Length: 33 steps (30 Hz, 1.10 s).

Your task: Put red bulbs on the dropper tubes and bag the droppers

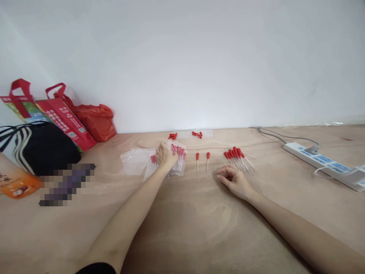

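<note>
My left hand (165,156) is closed at the upper left edge of a clear plastic bag (182,172) with several red-bulbed droppers (179,150) in it. Part of another bag with droppers shows below and left of this hand. Flat clear bags (132,161) lie further left. Loosely curled, my right hand (232,182) rests on the table, thumb and fingers apart, with nothing visible in it. Just beyond it is a pile of red-bulbed droppers (235,154). Between my hands, two single droppers lie side by side, a left dropper (197,161) and a right dropper (208,161).
Loose red bulbs (197,134) lie by a clear bag (209,133) near the wall. A white power strip (322,161) with plugs and cables is on the right. At left stand a red shopping bag (67,120), a red plastic bag (98,121) and a black drawstring bag (51,148).
</note>
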Motion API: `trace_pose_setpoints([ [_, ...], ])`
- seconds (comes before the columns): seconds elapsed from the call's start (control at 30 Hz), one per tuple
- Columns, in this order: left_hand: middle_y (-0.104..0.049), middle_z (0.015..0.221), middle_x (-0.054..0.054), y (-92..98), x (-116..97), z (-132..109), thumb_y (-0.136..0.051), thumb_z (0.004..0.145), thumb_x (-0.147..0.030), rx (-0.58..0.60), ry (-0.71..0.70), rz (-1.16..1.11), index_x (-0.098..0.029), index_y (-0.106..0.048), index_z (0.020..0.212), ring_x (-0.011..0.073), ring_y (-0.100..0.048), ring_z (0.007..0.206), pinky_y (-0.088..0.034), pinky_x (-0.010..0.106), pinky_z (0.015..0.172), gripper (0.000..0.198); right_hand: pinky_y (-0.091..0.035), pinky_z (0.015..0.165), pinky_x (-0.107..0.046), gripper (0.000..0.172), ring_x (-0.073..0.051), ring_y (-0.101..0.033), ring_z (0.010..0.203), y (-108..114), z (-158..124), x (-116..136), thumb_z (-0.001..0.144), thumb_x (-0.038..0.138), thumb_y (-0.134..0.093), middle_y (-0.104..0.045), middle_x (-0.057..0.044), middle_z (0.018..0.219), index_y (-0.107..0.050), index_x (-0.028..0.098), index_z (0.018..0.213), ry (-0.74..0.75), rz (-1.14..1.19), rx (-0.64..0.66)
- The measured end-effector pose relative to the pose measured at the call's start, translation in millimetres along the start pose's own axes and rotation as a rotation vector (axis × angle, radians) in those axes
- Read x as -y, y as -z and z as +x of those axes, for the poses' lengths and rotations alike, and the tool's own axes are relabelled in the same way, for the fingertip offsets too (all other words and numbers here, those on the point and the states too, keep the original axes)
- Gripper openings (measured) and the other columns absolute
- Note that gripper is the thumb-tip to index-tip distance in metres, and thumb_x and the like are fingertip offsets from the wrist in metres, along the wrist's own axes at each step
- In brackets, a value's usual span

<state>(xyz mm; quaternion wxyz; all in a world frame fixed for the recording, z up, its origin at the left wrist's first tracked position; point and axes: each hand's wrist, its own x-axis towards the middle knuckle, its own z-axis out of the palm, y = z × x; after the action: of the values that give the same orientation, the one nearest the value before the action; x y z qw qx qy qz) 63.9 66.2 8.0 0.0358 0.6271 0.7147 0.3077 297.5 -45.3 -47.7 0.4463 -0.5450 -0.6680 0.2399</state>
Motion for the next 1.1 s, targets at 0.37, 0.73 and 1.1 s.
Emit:
trace_pose_setpoints([
  [0.37, -0.025, 0.133, 0.031, 45.0, 121.1, 31.2, -0.045, 0.073, -0.048, 0.078, 0.339, 0.336, 0.007, -0.030, 0.126, 0.0410, -0.019, 0.125, -0.021, 0.052, 0.097, 0.077, -0.043, 0.055, -0.027, 0.015, -0.012, -0.052, 0.063, 1.1, -1.3, 2.1, 0.073, 0.030, -0.054, -0.057, -0.006, 0.087, -0.063, 0.019, 0.078, 0.020, -0.056, 0.040],
  [0.73, -0.042, 0.124, 0.025, 58.5, 129.2, 25.2, -0.025, 0.084, -0.023, 0.085, 0.180, 0.357, -0.004, -0.050, 0.111, 0.0389, -0.035, 0.117, -0.028, 0.056, 0.090, 0.042, -0.044, 0.056, -0.026, 0.014, -0.013, -0.052, 0.066, 1.9, -2.0, 5.5, 0.073, 0.031, -0.054, -0.057, -0.005, 0.086, -0.062, 0.020, 0.075, 0.001, -0.011, 0.049],
  [1.1, -0.030, 0.139, 0.001, 69.4, 27.0, -52.1, -0.029, 0.090, -0.030, 0.700, -1.042, 0.036, -0.027, -0.036, 0.129, 0.0186, -0.024, 0.128, -0.016, 0.037, 0.106, 0.041, -0.044, 0.058, -0.027, 0.014, -0.014, -0.054, 0.068, 1.6, 0.7, 3.7, 0.074, 0.029, -0.053, -0.058, -0.006, 0.086, -0.063, 0.019, 0.075, 0.011, -0.029, 0.062],
])
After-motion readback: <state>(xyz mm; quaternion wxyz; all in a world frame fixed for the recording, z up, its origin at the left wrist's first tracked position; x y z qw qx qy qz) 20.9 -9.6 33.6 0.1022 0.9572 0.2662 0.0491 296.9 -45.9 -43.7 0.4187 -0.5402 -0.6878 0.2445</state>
